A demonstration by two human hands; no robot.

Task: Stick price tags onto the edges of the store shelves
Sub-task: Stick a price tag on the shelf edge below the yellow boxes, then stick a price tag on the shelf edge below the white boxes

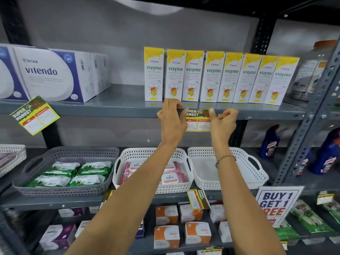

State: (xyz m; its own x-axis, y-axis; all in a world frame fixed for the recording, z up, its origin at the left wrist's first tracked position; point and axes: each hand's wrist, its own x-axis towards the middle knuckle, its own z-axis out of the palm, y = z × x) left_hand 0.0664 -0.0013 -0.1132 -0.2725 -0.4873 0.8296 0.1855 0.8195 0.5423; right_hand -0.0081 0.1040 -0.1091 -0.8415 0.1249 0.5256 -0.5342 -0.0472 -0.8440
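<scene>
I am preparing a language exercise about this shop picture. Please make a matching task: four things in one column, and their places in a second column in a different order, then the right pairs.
Things:
1. price tag between the left hand and the right hand
2. tilted price tag
3. kara packs
4. Buy 1 Get 1 sign

Places:
A. in a white basket on the middle shelf
B. on the shelf edge below the vizyme boxes
C. lower right, at the front of a shelf
D. on the shelf edge below the vitendo box

Pairs: 1-B, 2-D, 3-A, 4-C
</scene>
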